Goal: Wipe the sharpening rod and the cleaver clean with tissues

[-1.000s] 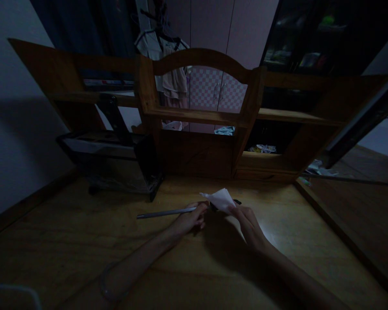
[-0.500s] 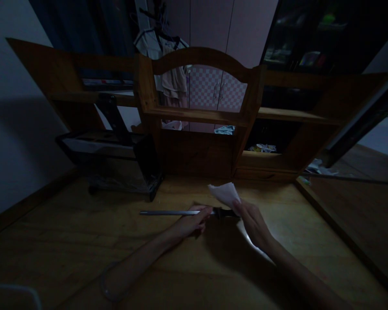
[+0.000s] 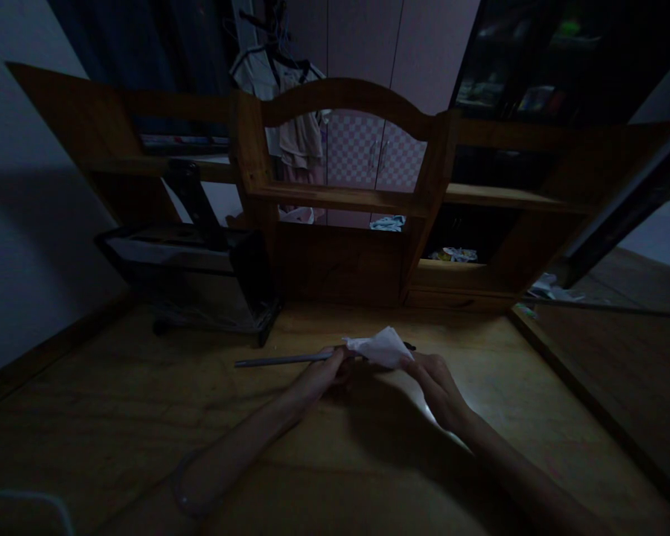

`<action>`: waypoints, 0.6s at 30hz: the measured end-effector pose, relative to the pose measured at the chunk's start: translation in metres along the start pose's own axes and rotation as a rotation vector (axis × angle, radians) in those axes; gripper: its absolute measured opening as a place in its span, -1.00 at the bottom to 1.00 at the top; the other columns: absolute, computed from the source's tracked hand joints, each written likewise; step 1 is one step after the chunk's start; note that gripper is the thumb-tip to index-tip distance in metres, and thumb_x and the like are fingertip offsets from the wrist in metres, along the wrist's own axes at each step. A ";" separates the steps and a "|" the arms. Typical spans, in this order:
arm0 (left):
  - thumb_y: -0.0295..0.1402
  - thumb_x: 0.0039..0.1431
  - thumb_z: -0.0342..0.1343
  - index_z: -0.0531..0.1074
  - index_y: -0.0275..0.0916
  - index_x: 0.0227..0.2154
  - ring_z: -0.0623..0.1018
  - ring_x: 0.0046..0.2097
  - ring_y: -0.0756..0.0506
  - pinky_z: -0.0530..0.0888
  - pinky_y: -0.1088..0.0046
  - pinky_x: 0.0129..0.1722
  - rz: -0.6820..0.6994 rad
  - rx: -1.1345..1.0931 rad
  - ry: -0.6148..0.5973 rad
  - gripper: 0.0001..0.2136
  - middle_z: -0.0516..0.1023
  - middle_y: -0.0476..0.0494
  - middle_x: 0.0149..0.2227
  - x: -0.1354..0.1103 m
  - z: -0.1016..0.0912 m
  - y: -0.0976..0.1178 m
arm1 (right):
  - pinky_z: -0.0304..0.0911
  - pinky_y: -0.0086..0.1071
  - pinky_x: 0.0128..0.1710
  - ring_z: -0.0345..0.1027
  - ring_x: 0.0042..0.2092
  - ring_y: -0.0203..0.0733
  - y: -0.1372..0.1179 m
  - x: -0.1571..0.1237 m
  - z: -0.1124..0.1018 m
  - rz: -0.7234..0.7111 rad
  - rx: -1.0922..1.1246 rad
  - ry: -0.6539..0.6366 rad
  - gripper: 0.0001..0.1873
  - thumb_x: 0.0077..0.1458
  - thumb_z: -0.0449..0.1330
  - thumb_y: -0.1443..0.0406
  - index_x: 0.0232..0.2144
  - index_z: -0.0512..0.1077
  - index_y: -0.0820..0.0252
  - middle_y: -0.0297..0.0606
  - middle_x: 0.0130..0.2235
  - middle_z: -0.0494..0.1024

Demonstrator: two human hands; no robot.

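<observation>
A sharpening steel [image 3: 276, 361], a slim grey metal rod with a dark handle, lies crosswise in front of me, with its tip to the left. My left hand [image 3: 327, 376] is closed around the rod near the handle end. From the right, my right hand [image 3: 438, 383] pinches a folded white tissue [image 3: 385, 348]. The tissue drapes over the handle and covers most of it; only a dark end [image 3: 409, 346] shows beyond. Whether the right fingers also press on the handle underneath is hidden.
Below is a wooden desktop [image 3: 145, 417]. At its back rises a wooden shelf unit [image 3: 340, 197] with an arched top. A black-framed rack [image 3: 246, 268] stands at back left. A white cord [image 3: 27, 493] lies at lower left. The room is dim.
My right hand has brought the tissue down and left onto the dark handle, which was bare before. The rod has tilted slightly, its handle end now higher, and my left hand shifted a little left.
</observation>
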State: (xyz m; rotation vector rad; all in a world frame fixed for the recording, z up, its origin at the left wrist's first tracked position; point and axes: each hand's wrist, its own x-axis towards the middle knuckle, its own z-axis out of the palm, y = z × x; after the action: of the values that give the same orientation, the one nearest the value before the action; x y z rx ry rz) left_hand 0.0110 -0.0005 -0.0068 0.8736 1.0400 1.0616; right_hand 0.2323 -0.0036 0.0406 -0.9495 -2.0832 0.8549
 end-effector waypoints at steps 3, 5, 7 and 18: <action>0.00 0.07 0.13 0.22 -0.21 -0.57 0.11 -0.68 0.11 0.35 0.51 -0.57 -0.008 0.017 -0.113 -0.61 0.04 0.19 -0.68 0.000 -0.001 0.000 | 0.35 -0.18 -0.20 0.44 -0.21 0.01 0.020 -0.002 -0.007 0.166 -0.133 0.479 -0.57 0.25 -0.02 0.09 -0.26 0.57 0.18 -0.14 -0.27 0.60; 0.01 0.09 0.11 0.22 -0.21 -0.56 0.07 -0.70 0.12 0.36 0.50 -0.57 -0.001 0.038 -0.167 -0.61 0.02 0.21 -0.68 -0.001 0.001 0.001 | 0.36 -0.18 -0.25 0.44 -0.23 0.02 0.025 0.000 -0.011 0.212 -0.174 0.583 -0.55 0.25 -0.03 0.08 -0.24 0.56 0.23 -0.10 -0.28 0.59; 0.01 0.07 0.12 0.25 -0.22 -0.52 0.03 -0.69 0.14 0.36 0.50 -0.56 0.005 0.047 -0.195 -0.62 0.06 0.21 -0.66 -0.003 0.003 0.003 | 0.38 -0.18 -0.27 0.46 -0.26 0.00 0.020 0.004 -0.013 0.199 -0.157 0.506 -0.51 0.31 -0.11 0.11 -0.25 0.54 0.25 -0.12 -0.32 0.59; 0.10 -0.01 0.12 0.39 -0.29 -0.40 0.40 -0.45 -0.02 0.37 0.48 -0.46 -0.076 0.091 0.064 -0.53 0.43 -0.06 -0.48 -0.005 -0.002 -0.006 | 0.11 0.02 0.26 0.13 0.28 -0.08 -0.014 0.008 0.004 -0.379 -0.450 -0.200 -0.45 0.29 -0.02 0.35 0.30 0.08 0.04 -0.18 0.29 0.21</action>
State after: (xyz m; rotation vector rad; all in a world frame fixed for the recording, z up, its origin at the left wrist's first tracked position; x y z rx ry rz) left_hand 0.0100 -0.0070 -0.0116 0.8704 1.1737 0.9902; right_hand 0.2198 -0.0054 0.0512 -0.6657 -2.5826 0.2978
